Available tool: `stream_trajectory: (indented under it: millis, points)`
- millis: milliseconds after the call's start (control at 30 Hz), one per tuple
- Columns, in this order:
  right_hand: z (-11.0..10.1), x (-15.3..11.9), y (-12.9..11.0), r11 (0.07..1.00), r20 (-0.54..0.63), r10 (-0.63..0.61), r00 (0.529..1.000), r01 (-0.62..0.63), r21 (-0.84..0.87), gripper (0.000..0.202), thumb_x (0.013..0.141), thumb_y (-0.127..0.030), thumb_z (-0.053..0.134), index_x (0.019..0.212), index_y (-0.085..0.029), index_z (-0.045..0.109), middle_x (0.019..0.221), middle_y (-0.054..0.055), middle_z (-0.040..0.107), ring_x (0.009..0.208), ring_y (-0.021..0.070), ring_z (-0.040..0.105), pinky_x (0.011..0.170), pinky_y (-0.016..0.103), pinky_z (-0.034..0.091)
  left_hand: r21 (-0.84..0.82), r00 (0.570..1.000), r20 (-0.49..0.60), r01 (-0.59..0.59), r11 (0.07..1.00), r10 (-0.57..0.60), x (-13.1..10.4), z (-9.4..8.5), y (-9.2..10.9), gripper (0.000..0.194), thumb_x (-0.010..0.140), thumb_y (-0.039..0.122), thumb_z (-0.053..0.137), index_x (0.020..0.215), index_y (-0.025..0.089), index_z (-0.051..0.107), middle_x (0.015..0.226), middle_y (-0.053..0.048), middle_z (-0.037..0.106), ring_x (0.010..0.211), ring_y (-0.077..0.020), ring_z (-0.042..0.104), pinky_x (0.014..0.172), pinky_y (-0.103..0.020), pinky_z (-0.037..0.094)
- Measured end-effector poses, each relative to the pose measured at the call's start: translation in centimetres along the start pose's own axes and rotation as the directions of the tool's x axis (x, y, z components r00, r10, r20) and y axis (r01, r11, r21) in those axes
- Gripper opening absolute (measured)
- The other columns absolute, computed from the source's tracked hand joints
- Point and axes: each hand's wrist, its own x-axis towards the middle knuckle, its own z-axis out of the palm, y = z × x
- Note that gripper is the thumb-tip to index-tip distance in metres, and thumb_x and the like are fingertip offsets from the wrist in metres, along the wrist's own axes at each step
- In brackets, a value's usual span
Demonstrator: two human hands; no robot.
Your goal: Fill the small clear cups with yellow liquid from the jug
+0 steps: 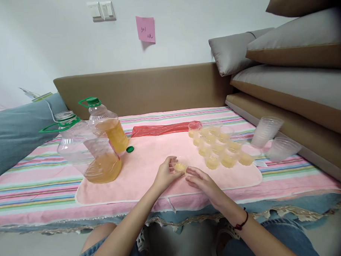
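Observation:
A clear plastic cup (180,167) with a little yellow liquid stands on the pink mat (149,151) near its front. My left hand (165,175) is curled round the cup's left side, thumb in front and fingers behind. On the cup's right side is my right hand (202,181), fingers apart and holding nothing, its fingertips close to the cup. Several cups of yellow liquid (212,162) stand in close rows at the right of the mat. To the left are an uncapped jug (103,167) and a capped jug (116,133), both partly filled with yellow liquid.
A green cap (130,149) lies beside the jugs. Red plastic (165,129) stretches along the mat's back edge. Stacks of nested cups (265,132) lean at the right, near piled cushions (292,79). A low brown backrest (141,91) runs behind.

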Motion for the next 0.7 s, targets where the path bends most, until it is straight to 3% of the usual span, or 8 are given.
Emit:
stream_trajectory:
  millis: [133, 233, 333, 433, 533, 700]
  points:
    - [-0.4, -0.6, -0.8, 0.999, 0.011, 0.003, 1.000, -0.002, -0.050, 0.060, 0.077, -0.044, 0.063, 0.133, -0.024, 0.053, 0.148, 0.010, 0.047, 0.121, 0.0250, 0.059, 0.099, 0.042, 0.049, -0.045, 1.000, -0.018, 0.008, 0.999, -0.009, 1.5, 0.1, -0.1, 0.050, 0.059, 0.025, 0.080, 0.104, 0.018, 0.059, 0.105, -0.009, 0.070, 0.094, -0.0205, 0.068, 0.075, -0.032, 0.056]
    - [-0.5, -0.7, -1.3, 0.990, 0.018, -0.019, 1.000, 0.021, -0.143, 0.059, 0.080, -0.042, 0.060, 0.134, -0.020, 0.053, 0.141, 0.013, 0.054, 0.121, 0.0267, 0.058, 0.101, 0.043, 0.048, -0.057, 0.998, -0.062, -0.002, 0.998, -0.002, 3.9, 0.5, -0.1, 0.051, 0.059, 0.027, 0.080, 0.103, 0.018, 0.058, 0.107, -0.009, 0.068, 0.092, -0.0193, 0.066, 0.075, -0.032, 0.055]
    - [-0.3, -0.7, -1.2, 0.964, 0.004, -0.074, 0.997, 0.072, -0.258, 0.055, 0.074, -0.034, 0.066, 0.125, -0.015, 0.061, 0.141, 0.015, 0.053, 0.132, 0.0300, 0.047, 0.113, 0.047, 0.034, -0.055, 0.994, -0.113, -0.013, 0.998, 0.007, 6.8, 1.1, 0.1, 0.050, 0.058, 0.026, 0.081, 0.101, 0.018, 0.057, 0.109, -0.009, 0.067, 0.088, -0.0178, 0.065, 0.075, -0.031, 0.053]
    - [0.2, -0.8, -1.3, 0.865, 0.015, -0.148, 0.989, 0.137, -0.482, 0.053, 0.073, -0.023, 0.063, 0.125, -0.012, 0.062, 0.150, 0.015, 0.042, 0.142, 0.0281, 0.033, 0.119, 0.046, 0.022, -0.052, 0.987, -0.162, -0.011, 0.999, 0.003, 9.9, 1.9, 0.4, 0.048, 0.056, 0.024, 0.081, 0.097, 0.019, 0.057, 0.110, -0.008, 0.066, 0.084, -0.0159, 0.063, 0.074, -0.030, 0.051]
    - [0.6, -1.0, -1.9, 0.714, 0.099, -0.126, 0.987, 0.160, -0.682, 0.054, 0.078, -0.020, 0.057, 0.131, -0.011, 0.057, 0.153, 0.015, 0.037, 0.143, 0.0272, 0.031, 0.118, 0.046, 0.027, -0.048, 0.978, -0.211, -0.005, 0.999, -0.005, 12.8, 2.4, 0.4, 0.046, 0.054, 0.022, 0.080, 0.093, 0.019, 0.057, 0.110, -0.007, 0.064, 0.086, -0.0155, 0.062, 0.076, -0.029, 0.050]
    - [0.5, -0.1, -1.3, 0.602, 0.262, -0.069, 0.963, 0.249, -0.759, 0.062, 0.072, -0.019, 0.063, 0.133, -0.012, 0.057, 0.154, 0.017, 0.034, 0.143, 0.0336, 0.028, 0.115, 0.050, 0.030, -0.022, 0.966, -0.258, 0.004, 1.000, -0.010, 16.8, 2.9, -0.4, 0.044, 0.054, 0.017, 0.078, 0.091, 0.020, 0.054, 0.104, -0.004, 0.064, 0.087, -0.0161, 0.061, 0.075, -0.028, 0.048]
